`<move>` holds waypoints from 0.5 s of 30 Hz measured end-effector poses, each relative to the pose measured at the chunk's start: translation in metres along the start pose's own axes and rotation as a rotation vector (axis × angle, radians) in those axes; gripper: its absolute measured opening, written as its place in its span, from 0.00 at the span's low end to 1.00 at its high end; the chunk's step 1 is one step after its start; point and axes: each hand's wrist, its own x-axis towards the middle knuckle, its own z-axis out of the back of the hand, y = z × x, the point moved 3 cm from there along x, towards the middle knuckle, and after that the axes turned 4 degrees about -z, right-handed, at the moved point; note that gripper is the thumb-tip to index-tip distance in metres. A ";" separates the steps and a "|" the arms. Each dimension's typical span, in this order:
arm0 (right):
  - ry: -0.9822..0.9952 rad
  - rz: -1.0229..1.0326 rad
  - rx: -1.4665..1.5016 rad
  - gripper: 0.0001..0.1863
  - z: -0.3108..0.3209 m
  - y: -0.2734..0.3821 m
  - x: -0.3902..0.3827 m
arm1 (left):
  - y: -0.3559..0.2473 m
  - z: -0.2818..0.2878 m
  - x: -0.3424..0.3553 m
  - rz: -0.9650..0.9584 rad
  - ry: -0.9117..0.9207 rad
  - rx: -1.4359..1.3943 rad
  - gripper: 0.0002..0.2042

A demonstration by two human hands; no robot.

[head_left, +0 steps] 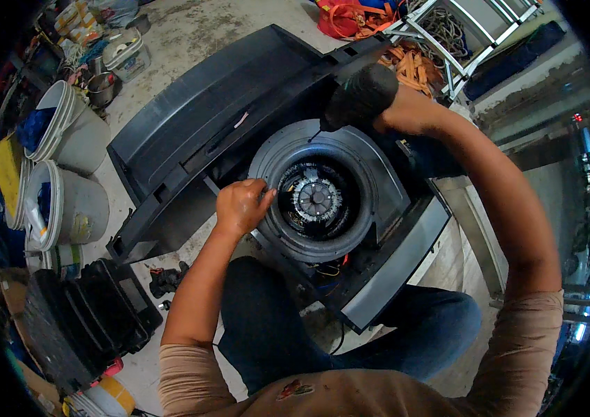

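A dark grey round blower housing (336, 247) sits inside an opened black appliance body (190, 132), with a fan wheel (316, 199) deep in its ring and some coloured wires below. My right hand (409, 108) is closed on a black power drill (354, 97), held over the upper edge of the housing with its long thin bit pointing down to the ring's face near the top. My left hand (243, 205) has curled fingers gripping the left rim of the ring. A grey front panel (392, 267) runs along the lower right of the body, above my bent legs.
Stacked white buckets (76, 215) stand at left, a black tool case (86, 320) lower left, with small dark items (166, 281) beside it. Orange straps (413, 69), rope and an aluminium ladder (461, 59) lie at upper right. A metal-framed glass front (538, 201) borders the right.
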 end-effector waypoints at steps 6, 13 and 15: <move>-0.017 -0.106 -0.111 0.21 0.005 0.010 0.003 | -0.002 0.001 0.001 0.000 0.005 0.004 0.10; -0.003 -0.126 -0.159 0.19 0.010 0.018 0.003 | -0.002 0.002 0.001 0.007 -0.012 0.011 0.10; -0.003 -0.106 -0.113 0.19 0.011 0.020 0.000 | -0.003 0.002 0.001 0.001 -0.012 0.014 0.10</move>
